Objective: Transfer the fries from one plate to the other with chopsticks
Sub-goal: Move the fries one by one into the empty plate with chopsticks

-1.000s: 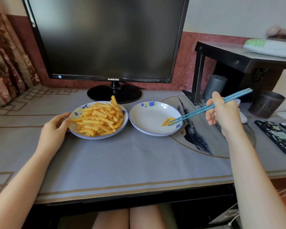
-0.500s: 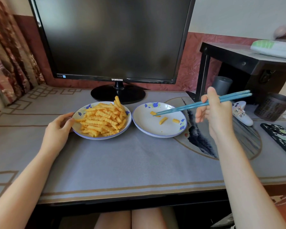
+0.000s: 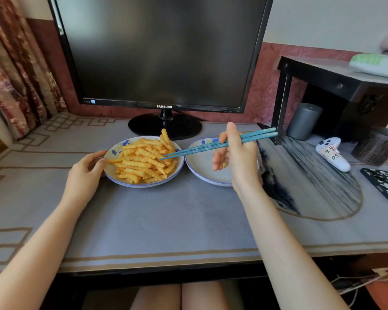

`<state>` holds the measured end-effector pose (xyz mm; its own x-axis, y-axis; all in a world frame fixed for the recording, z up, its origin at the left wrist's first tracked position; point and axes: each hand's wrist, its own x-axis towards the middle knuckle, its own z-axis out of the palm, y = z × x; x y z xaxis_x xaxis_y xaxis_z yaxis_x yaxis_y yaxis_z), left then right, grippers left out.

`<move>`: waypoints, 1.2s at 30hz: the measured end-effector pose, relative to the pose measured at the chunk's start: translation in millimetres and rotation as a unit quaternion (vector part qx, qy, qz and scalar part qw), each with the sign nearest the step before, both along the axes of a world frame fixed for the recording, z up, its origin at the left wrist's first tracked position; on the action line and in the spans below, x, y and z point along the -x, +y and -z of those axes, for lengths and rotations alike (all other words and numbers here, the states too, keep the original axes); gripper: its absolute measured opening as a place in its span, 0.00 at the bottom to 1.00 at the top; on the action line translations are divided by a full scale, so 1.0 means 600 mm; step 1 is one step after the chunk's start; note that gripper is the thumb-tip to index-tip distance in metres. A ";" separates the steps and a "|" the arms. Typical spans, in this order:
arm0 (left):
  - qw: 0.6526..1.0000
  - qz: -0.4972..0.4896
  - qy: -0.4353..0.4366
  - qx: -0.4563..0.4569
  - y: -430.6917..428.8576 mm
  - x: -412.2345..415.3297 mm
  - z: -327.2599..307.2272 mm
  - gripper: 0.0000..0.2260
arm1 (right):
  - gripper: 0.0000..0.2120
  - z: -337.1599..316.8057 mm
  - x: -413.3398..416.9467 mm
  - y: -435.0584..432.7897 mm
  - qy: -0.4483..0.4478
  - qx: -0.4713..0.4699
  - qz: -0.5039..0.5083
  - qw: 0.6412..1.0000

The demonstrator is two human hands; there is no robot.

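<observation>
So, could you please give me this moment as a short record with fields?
Left hand: holds the rim of the left plate
Right hand: holds the chopsticks, above the right plate
Chopstick tips: at the fries piled on the left plate; nothing visibly lifted
Right plate: mostly bare; a fry bit shows beside the right hand, which hides part of the plate
Plates: side by side on the table
Behind: dark monitor
</observation>
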<state>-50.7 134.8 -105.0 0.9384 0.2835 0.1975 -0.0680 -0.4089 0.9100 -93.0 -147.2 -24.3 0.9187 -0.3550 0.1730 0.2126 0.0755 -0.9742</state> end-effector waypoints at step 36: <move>1.000 0.004 0.006 -0.012 0.007 -0.005 0.006 0.12 | 0.18 -0.003 0.029 -0.200 -0.027 0.088 0.158 0.983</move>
<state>-47.8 139.0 -108.6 0.9432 0.2710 0.1922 -0.0599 -0.4303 0.9007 -110.5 -267.4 -22.8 0.7547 -0.5819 0.3031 0.2506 -0.1714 -0.9528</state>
